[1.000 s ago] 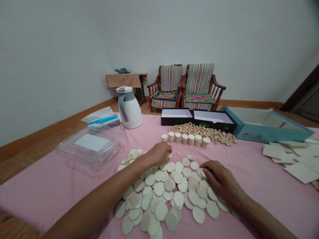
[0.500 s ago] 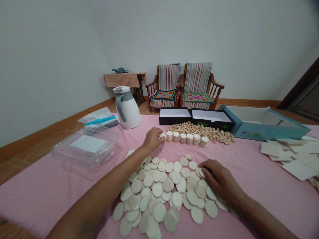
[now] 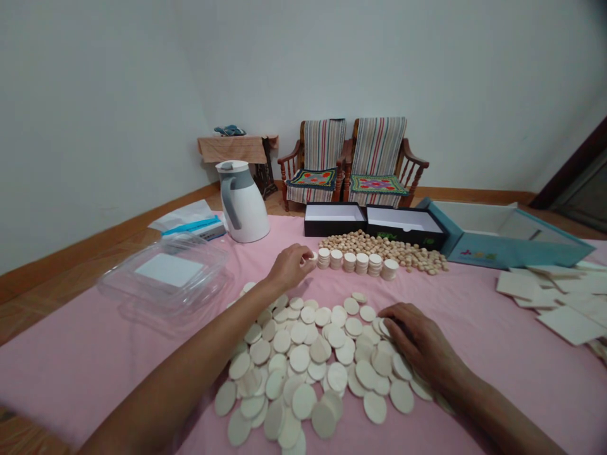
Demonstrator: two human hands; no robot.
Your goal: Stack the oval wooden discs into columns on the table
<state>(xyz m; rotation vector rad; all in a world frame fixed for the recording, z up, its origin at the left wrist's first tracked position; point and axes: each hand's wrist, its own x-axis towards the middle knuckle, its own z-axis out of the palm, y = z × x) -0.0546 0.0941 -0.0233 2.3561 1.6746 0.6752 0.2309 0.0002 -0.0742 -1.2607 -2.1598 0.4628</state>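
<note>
My left hand [image 3: 291, 265] is at the left end of a row of short disc stacks [image 3: 361, 263], its thumb and fingers pinching a wooden disc [image 3: 313, 256] beside the leftmost stack. Several stacks stand upright in the row. Below them spreads a loose pile of thin round wooden discs [image 3: 300, 357] on the pink cloth. At the pile's right edge rests my right hand [image 3: 415, 338], its fingers curled and a wooden disc [image 3: 384, 327] between thumb and forefinger. The undersides of its other fingers are hidden.
Behind the stacks lie small wooden beads [image 3: 379, 248], two black boxes [image 3: 334, 221] and a blue box [image 3: 512, 243]. Square wooden sheets [image 3: 569, 297] are at the right. A white jug [image 3: 246, 208] and a clear plastic container [image 3: 165, 272] stand on the left.
My left hand has shifted very slightly right with its disc, closer to the leftmost stack. My right hand stays where it was on the pile.
</note>
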